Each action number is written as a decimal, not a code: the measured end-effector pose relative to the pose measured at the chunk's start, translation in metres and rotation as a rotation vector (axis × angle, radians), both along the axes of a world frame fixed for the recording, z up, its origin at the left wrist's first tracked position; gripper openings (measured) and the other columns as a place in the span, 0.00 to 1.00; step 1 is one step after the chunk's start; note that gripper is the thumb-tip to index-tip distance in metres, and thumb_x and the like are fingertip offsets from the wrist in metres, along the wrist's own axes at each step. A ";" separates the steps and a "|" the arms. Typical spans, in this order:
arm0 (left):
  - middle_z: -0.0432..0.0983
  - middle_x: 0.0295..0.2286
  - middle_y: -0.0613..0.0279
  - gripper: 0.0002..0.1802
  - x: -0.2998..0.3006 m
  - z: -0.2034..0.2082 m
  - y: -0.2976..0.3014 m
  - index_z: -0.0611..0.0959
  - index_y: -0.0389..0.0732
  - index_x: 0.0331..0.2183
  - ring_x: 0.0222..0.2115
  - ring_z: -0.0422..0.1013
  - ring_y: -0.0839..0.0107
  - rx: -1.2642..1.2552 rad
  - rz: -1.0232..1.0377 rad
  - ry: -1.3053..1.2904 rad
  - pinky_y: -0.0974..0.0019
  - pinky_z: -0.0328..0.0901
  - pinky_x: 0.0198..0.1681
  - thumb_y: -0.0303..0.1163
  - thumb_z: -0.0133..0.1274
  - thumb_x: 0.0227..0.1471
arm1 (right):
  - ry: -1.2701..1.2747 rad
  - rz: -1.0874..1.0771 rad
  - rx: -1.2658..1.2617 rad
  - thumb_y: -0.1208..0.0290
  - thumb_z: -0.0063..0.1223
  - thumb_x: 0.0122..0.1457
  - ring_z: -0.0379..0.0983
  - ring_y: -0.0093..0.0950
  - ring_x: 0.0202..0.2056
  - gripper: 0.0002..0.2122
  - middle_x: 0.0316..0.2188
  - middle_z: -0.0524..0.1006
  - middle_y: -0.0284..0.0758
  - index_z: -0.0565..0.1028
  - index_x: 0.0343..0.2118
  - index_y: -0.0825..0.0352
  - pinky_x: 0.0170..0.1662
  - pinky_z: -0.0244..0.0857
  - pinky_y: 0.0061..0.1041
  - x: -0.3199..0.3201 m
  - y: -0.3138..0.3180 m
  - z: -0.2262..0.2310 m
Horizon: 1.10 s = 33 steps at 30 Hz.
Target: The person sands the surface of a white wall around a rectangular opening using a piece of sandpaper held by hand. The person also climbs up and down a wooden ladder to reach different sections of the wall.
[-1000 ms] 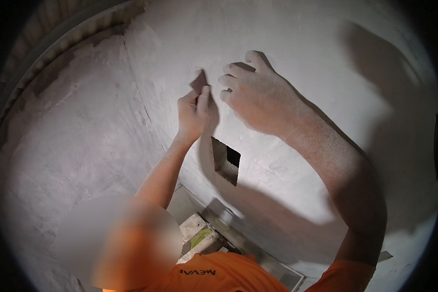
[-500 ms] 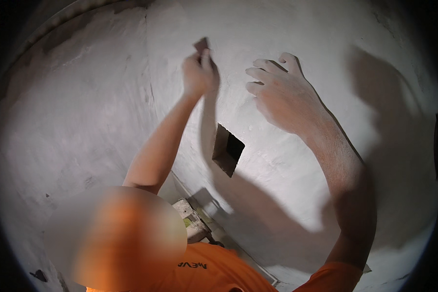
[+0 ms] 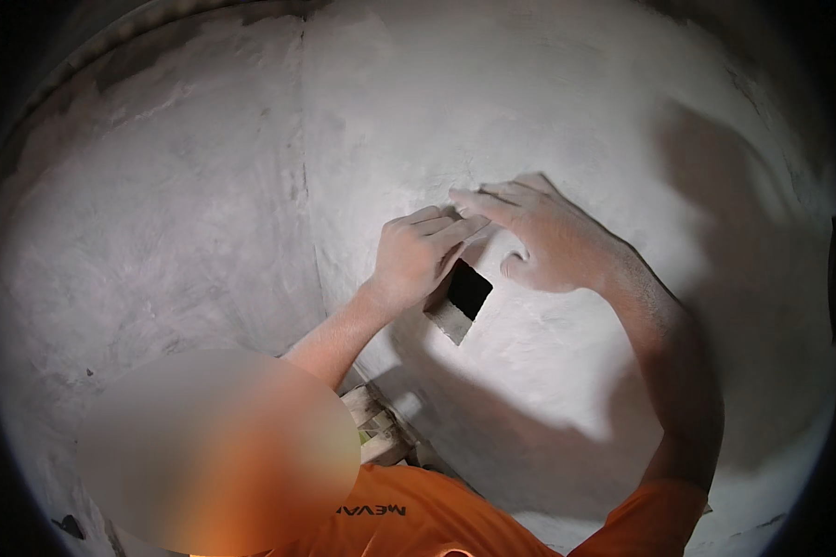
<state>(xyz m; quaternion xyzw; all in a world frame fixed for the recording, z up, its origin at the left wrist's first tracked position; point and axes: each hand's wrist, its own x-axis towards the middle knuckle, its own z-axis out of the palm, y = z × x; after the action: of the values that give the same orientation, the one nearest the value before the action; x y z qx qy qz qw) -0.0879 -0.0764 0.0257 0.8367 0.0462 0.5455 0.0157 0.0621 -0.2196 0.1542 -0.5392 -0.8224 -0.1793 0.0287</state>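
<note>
My left hand [image 3: 411, 254] is closed, its fingers bent against the pale plastered wall [image 3: 567, 111] just above the upper left of a square hole [image 3: 470, 290]. The small flat brown piece in it, like sandpaper, is almost wholly hidden by the fingers. My right hand [image 3: 562, 239] lies open to the right of the hole, with fingers stretched leftward and thumb apart. Its fingertips meet or overlap those of the left hand; whether they touch the brown piece cannot be made out.
A vertical corner line [image 3: 308, 186] parts this wall from a greyer wall [image 3: 158, 223] on the left. Low down, beside my orange shirt [image 3: 437, 506], stands a dirty whitish object [image 3: 376, 427]. Arm shadows fall across the wall at right.
My left hand has come down and right from high on the wall to the hole's upper edge. The right hand has dropped slightly, its fingers now meeting the left hand's.
</note>
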 end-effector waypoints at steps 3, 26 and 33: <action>0.78 0.25 0.64 0.10 -0.008 -0.012 -0.006 0.90 0.43 0.40 0.28 0.72 0.64 -0.118 -0.051 -0.148 0.60 0.68 0.30 0.30 0.67 0.54 | 0.070 0.051 -0.030 0.72 0.60 0.61 0.72 0.36 0.59 0.29 0.54 0.78 0.40 0.71 0.66 0.64 0.69 0.53 0.39 -0.007 0.000 -0.015; 0.72 0.61 0.49 0.33 0.028 -0.075 0.024 0.76 0.41 0.63 0.63 0.66 0.48 -0.598 -0.131 -0.043 0.50 0.60 0.67 0.26 0.59 0.55 | -0.658 -0.269 0.847 0.68 0.56 0.64 0.73 0.27 0.63 0.12 0.57 0.81 0.34 0.86 0.47 0.57 0.70 0.59 0.30 0.029 0.080 -0.004; 0.67 0.65 0.50 0.39 0.000 -0.073 0.049 0.71 0.46 0.67 0.66 0.64 0.50 -0.520 -0.078 0.097 0.49 0.62 0.66 0.25 0.62 0.55 | -0.298 -0.387 0.718 0.67 0.60 0.63 0.73 0.30 0.63 0.11 0.53 0.83 0.34 0.87 0.44 0.62 0.67 0.66 0.30 0.042 0.097 0.019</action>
<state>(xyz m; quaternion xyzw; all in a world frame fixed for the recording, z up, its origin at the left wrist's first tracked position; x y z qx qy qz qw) -0.0881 -0.0273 -0.0477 0.8308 0.1532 0.4736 0.2491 0.1039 -0.1224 0.1735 -0.6075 -0.5868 -0.5319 0.0610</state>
